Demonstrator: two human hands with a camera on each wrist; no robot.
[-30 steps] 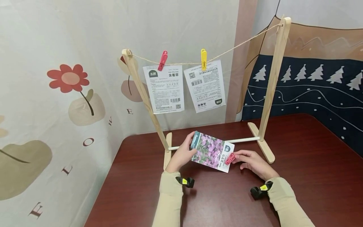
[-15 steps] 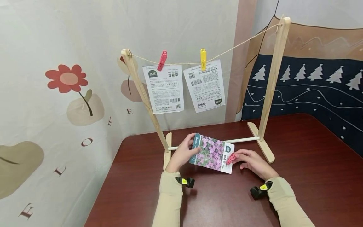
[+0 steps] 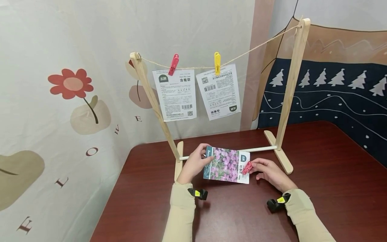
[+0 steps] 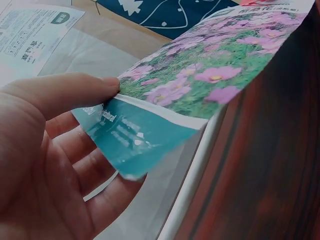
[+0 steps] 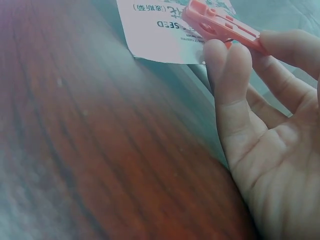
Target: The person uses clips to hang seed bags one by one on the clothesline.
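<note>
A seed packet (image 3: 225,164) with a pink flower picture is held sideways just above the table. Its teal end is pinched between the thumb and fingers of my left hand (image 3: 195,164); the left wrist view shows the thumb on the front of the packet (image 4: 200,75). At the white end, my right hand (image 3: 272,173) grips a red clothespin (image 3: 247,167). In the right wrist view the clothespin (image 5: 220,25) overlaps the packet's printed face; whether its jaws clamp the packet I cannot tell.
Behind the hands stands a wooden frame (image 3: 288,87) with a string (image 3: 251,49) across it. Two printed white packets (image 3: 175,95) hang there from a red clothespin (image 3: 173,65) and a yellow clothespin (image 3: 217,64). A white rod (image 3: 260,149) joins the feet over the brown table (image 3: 235,215).
The packet has turned from a slant to nearly level, its left end coming lower. The left thumb has shifted further over its front. The right hand has hardly moved.
</note>
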